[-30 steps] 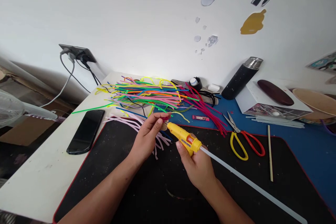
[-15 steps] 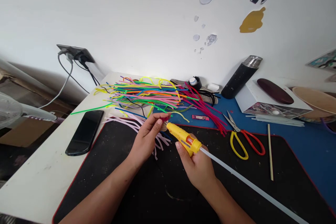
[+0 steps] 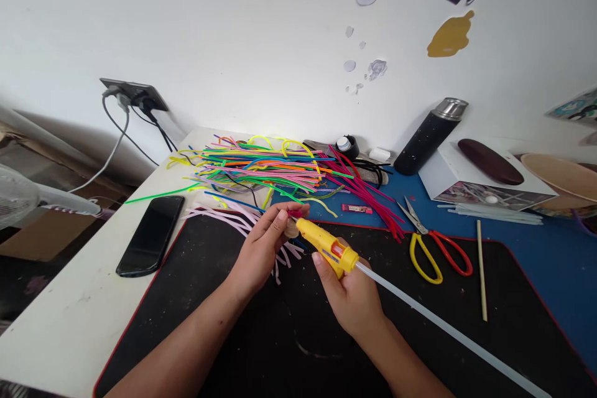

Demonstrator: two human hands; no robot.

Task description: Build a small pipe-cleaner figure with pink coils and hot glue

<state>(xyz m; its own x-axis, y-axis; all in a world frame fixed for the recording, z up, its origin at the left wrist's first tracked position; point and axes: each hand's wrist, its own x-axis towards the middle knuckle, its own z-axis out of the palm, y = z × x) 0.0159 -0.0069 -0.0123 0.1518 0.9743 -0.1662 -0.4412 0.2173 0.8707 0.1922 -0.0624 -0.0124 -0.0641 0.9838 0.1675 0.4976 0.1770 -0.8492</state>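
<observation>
While gripping yellow glue gun (image 3: 321, 237) in right hand (image 3: 357, 292), pinches small dark-pink piece (image 3: 295, 214) at nozzle (image 3: 300, 222) with left hand (image 3: 259, 249), left of scissors (image 3: 421, 229), apparently mid-application, with completed and remaining portions indistinguishable.

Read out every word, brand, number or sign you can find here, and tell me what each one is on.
No text here can be read for certain.
Yellow glue gun in the right hand: side label, too small and blurred.
Small pink case on the blue surface: printing, too small.
Smartphone: no lettering visible on the dark screen.
</observation>
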